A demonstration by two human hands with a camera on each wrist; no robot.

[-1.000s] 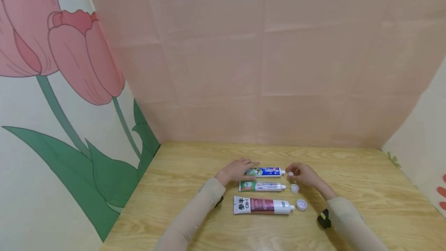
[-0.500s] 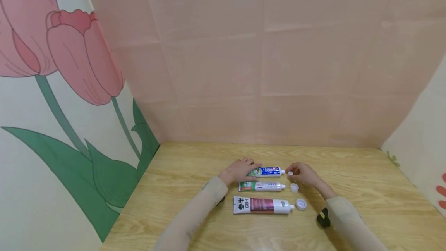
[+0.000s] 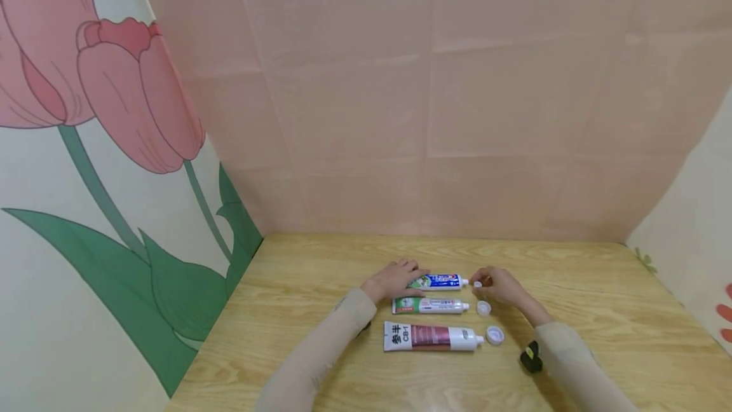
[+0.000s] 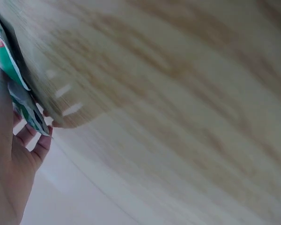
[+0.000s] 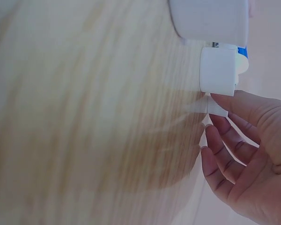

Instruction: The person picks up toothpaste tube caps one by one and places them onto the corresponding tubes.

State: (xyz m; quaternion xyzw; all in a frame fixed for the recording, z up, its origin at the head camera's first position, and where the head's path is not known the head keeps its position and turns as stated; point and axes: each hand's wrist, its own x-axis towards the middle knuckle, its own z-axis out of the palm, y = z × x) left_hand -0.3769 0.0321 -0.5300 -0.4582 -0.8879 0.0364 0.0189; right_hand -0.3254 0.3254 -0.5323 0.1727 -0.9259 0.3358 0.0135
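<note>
In the head view my left hand (image 3: 394,280) lies over the tail half of the blue and green toothpaste tube (image 3: 443,281), holding it on the table with thumb and fingers at its two sides. The left wrist view shows the end of that toothpaste tube (image 4: 30,110) between the thumb and fingers. My right hand (image 3: 499,285) pinches a small white cap (image 3: 477,285) just right of the uncapped nozzle, a small gap apart. Its thumb and fingertips hold the cap (image 5: 218,108) at the table surface in the right wrist view.
Nearer lie a green and white toothpaste tube (image 3: 431,306) and a larger pink and white tube (image 3: 431,338), both uncapped. Beside their nozzles sit a white cap (image 3: 483,308) and a larger white cap (image 3: 495,336). A pink sheet (image 3: 429,113) hangs behind the wooden table (image 3: 309,259).
My left hand has shifted slightly to the right along the blue and green toothpaste tube. The right hand and the cap stay nearly where they were.
</note>
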